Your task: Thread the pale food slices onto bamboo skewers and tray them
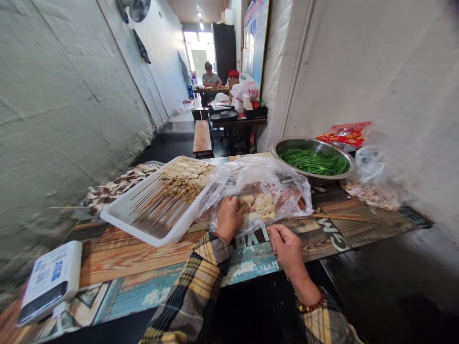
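Observation:
My left hand (228, 219) rests at the near left of a clear plastic bag (287, 179), fingers curled beside pale round food slices (265, 207). What those fingers hold, if anything, is hidden. Just right of it, my right hand (287, 247) is closed in a pinch in front of the bag. A thin bamboo skewer (286, 275) runs through its grip, mostly covered by the hand. To the left stands a white plastic tray (158, 239) with many skewered pale slices (190, 170) laid in rows, their sticks pointing toward me.
A metal bowl (311, 179) of green chives stands at the back right, near a red package (346, 134). Loose skewers (344, 218) lie on the right. Sliced mushrooms (122, 184) lie behind the tray; a white scale (52, 282) sits front left. Another person (211, 78) sits far back.

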`<state>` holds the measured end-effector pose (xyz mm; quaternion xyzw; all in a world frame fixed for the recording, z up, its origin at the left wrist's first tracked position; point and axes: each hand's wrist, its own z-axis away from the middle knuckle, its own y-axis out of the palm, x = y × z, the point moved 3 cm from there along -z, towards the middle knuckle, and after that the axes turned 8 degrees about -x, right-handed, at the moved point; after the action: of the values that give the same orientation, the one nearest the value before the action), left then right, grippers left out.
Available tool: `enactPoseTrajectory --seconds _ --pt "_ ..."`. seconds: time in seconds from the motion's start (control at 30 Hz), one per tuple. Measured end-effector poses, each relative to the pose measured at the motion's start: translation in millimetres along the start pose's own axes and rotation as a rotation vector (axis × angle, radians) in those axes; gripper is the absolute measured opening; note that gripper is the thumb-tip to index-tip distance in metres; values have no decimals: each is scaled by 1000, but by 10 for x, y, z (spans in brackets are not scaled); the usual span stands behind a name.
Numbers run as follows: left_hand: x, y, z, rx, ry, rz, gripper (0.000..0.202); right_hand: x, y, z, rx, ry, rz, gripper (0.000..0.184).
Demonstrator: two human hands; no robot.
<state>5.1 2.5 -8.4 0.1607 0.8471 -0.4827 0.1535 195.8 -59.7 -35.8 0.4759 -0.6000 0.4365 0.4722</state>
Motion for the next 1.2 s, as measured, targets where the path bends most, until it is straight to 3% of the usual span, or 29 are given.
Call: enactPoseTrajectory --seconds 0.2,0.27,0.4,0.5,0.77,1.2 --pt "-26 -49 -40 -70 4 232 11 20 1 -7 5 -6 -2 32" --pt "14 -61 -60 -75 -107 443 11 34 2 -6 22 -8 3 31" --pt "84 -59 -61 14 -484 971 20 56 2 6 85 1 10 31" --pt "73 -91 -51 60 -624 1173 28 36 -7 18 144 14 19 31" --pt "128 -149 -69 18 -656 1289 28 11 -25 39 292 45 37 30" --pt "118 -234 -72 -74 -701 1204 26 54 1 47 317 -38 184 31"
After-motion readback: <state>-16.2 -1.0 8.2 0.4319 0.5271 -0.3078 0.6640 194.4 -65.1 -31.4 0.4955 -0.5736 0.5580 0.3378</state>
